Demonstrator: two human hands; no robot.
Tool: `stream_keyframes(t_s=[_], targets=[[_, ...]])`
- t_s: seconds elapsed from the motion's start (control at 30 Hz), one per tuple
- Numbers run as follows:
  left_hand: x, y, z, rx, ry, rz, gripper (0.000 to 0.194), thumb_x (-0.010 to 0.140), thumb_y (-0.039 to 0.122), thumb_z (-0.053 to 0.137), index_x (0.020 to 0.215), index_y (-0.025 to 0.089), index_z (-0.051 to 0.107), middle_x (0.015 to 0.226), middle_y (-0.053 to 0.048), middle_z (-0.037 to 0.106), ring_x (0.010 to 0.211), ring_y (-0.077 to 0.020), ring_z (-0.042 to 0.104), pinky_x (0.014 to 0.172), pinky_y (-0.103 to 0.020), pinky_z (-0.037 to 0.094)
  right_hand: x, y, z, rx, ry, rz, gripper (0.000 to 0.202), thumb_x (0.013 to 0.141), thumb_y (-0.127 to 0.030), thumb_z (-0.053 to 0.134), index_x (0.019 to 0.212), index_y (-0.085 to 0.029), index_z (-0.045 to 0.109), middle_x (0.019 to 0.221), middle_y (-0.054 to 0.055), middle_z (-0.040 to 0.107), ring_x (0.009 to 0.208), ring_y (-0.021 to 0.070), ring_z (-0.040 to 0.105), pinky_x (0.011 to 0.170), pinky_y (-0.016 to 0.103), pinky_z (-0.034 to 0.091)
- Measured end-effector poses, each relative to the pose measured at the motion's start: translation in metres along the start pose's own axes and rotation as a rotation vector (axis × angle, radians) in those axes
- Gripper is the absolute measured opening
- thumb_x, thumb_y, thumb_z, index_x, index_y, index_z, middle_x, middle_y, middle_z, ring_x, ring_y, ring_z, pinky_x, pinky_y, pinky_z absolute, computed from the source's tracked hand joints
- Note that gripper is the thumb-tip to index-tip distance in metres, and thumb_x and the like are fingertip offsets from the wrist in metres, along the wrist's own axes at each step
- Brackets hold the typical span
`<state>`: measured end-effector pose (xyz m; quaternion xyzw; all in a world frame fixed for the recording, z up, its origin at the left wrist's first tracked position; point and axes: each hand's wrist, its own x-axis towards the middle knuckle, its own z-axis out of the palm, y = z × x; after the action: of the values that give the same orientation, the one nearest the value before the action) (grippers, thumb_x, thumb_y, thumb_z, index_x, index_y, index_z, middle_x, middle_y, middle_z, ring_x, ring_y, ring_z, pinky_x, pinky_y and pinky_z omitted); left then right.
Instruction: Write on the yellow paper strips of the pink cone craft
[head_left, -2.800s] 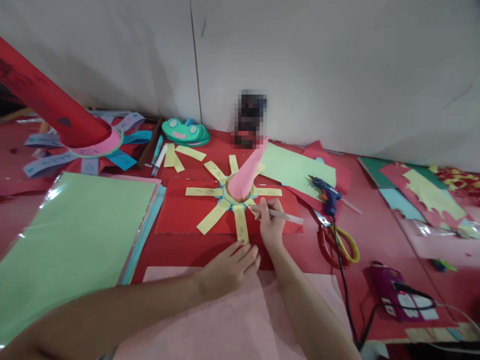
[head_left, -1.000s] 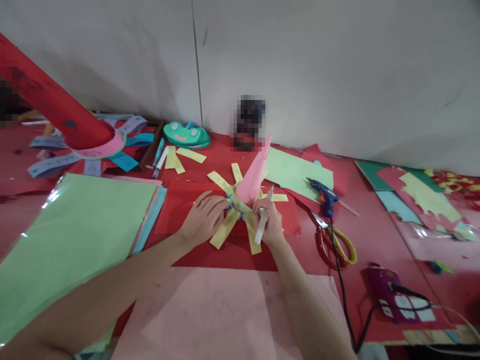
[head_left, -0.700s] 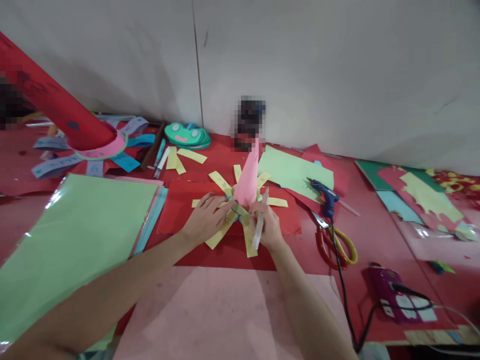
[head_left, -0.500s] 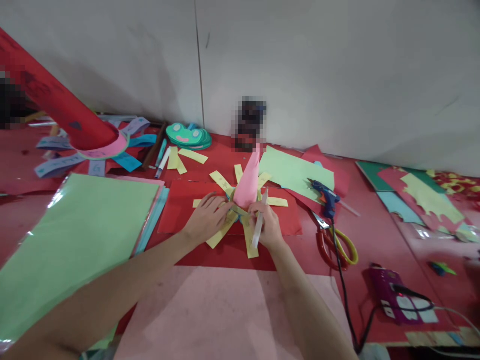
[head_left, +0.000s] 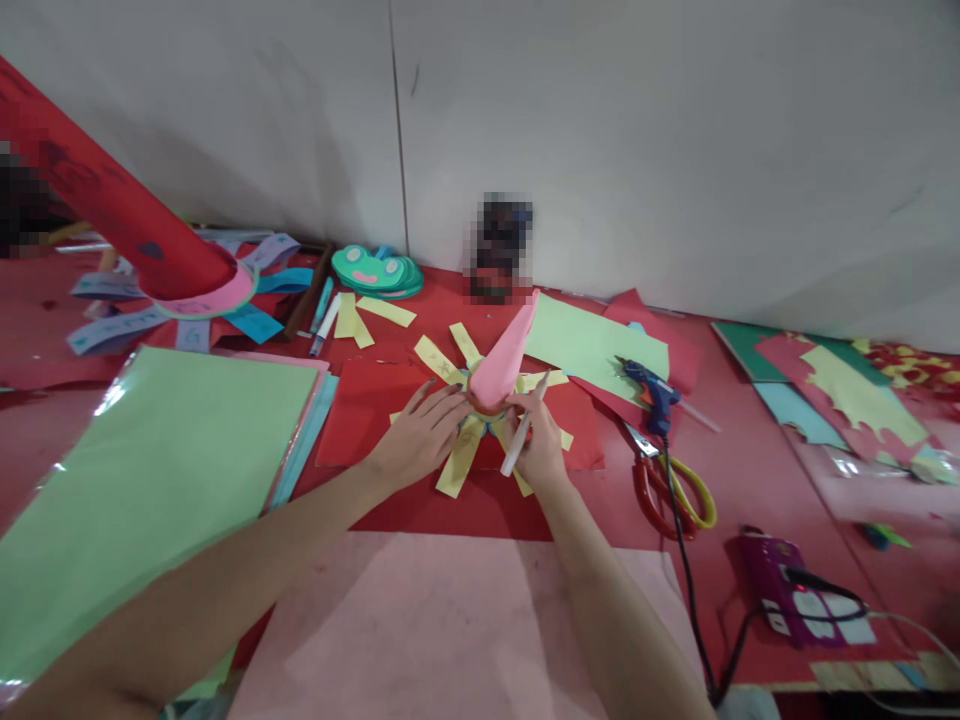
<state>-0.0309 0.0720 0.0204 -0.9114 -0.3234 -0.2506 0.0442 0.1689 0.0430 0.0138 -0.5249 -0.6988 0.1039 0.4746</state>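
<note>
A pink paper cone (head_left: 501,365) stands tilted to the right in a round base, with yellow paper strips (head_left: 460,458) fanning out from it. Some strips carry small drawn marks. My left hand (head_left: 421,437) grips the left side of the base, fingertips pressed against its rim. On the other side, my right hand (head_left: 541,447) is closed around a slim white pen (head_left: 513,456), its thumb and finger touching the base. The cone piece rests over a red paper sheet (head_left: 356,420). The palms and parts of the strips are hidden.
Right of my hands lie a blue glue gun (head_left: 658,402) with a trailing cord, scissors (head_left: 701,495) and a purple power strip (head_left: 795,590). Green sheets (head_left: 150,480) lie left, below a red paper tube (head_left: 180,260). Green frog cutouts (head_left: 379,275) sit by the wall.
The cone piece has turned between my hands; its tip now leans further right and its yellow strips point in different directions. The pen in my right hand has tilted more to the right.
</note>
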Motion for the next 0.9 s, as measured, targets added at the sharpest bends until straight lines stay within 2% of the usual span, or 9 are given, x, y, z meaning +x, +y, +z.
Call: stream_keyframes(t_s=[0.13, 0.33, 0.4, 0.5, 0.63, 0.77, 0.9], targets=[[-0.003, 0.000, 0.003, -0.016, -0.046, -0.032, 0.034, 0.093, 0.010, 0.037, 0.120, 0.012, 0.056, 0.123, -0.011, 0.063, 0.123, -0.0238, 0.052, 0.109, -0.048, 0.035, -0.001, 0.001, 0.001, 0.020, 0.005, 0.032, 0.020, 0.087, -0.017, 0.049, 0.105, -0.023, 0.055, 0.088, 0.006, 0.062, 0.072, 0.0173, 0.062, 0.065, 0.030, 0.053], [-0.001, 0.000, -0.001, -0.096, 0.013, -0.043, 0.033, 0.092, 0.009, 0.037, 0.121, 0.013, 0.052, 0.125, -0.012, 0.061, 0.123, -0.0230, 0.053, 0.107, -0.046, 0.038, -0.001, 0.003, 0.002, -0.019, 0.004, 0.061, 0.022, 0.087, -0.016, 0.048, 0.107, -0.022, 0.056, 0.092, 0.006, 0.063, 0.075, 0.0167, 0.062, 0.067, 0.030, 0.053], [0.001, -0.001, -0.002, -0.110, 0.025, -0.099, 0.033, 0.090, 0.008, 0.037, 0.119, 0.015, 0.051, 0.126, -0.012, 0.059, 0.122, -0.0228, 0.053, 0.106, -0.044, 0.039, 0.000, 0.003, 0.003, -0.055, 0.014, 0.045, 0.022, 0.087, -0.016, 0.048, 0.107, -0.022, 0.056, 0.092, 0.007, 0.064, 0.074, 0.0170, 0.061, 0.067, 0.031, 0.053], [0.001, -0.004, -0.001, -0.122, 0.043, -0.265, 0.033, 0.086, 0.007, 0.040, 0.116, 0.016, 0.051, 0.125, -0.013, 0.058, 0.119, -0.0246, 0.053, 0.104, -0.044, 0.041, 0.002, 0.001, 0.003, -0.116, 0.009, 0.033, 0.021, 0.088, -0.019, 0.049, 0.107, -0.023, 0.055, 0.096, 0.007, 0.066, 0.074, 0.0182, 0.061, 0.066, 0.032, 0.053], [0.001, -0.010, 0.006, -0.138, -0.022, -0.488, 0.035, 0.083, 0.011, 0.047, 0.117, 0.015, 0.051, 0.125, -0.013, 0.056, 0.119, -0.0284, 0.052, 0.103, -0.046, 0.042, 0.003, -0.002, 0.005, -0.164, 0.029, -0.024, 0.019, 0.088, -0.019, 0.050, 0.106, -0.023, 0.053, 0.104, 0.008, 0.067, 0.082, 0.0193, 0.063, 0.069, 0.031, 0.053], [0.001, -0.013, 0.008, -0.150, -0.083, -0.546, 0.031, 0.084, 0.016, 0.049, 0.116, 0.017, 0.052, 0.123, -0.011, 0.056, 0.117, -0.0277, 0.052, 0.102, -0.046, 0.041, 0.001, -0.007, 0.006, -0.320, 0.086, 0.036, 0.014, 0.089, -0.026, 0.053, 0.102, -0.022, 0.053, 0.104, 0.009, 0.067, 0.086, 0.0213, 0.062, 0.063, 0.030, 0.050], [0.002, -0.011, 0.005, -0.146, -0.087, -0.555, 0.027, 0.086, 0.017, 0.050, 0.113, 0.018, 0.053, 0.120, -0.011, 0.056, 0.114, -0.0276, 0.054, 0.097, -0.044, 0.044, -0.004, -0.012, 0.004, -0.524, 0.030, 0.165, 0.026, 0.087, -0.042, 0.057, 0.100, -0.019, 0.054, 0.096, 0.012, 0.066, 0.087, 0.0268, 0.059, 0.068, 0.036, 0.047]])
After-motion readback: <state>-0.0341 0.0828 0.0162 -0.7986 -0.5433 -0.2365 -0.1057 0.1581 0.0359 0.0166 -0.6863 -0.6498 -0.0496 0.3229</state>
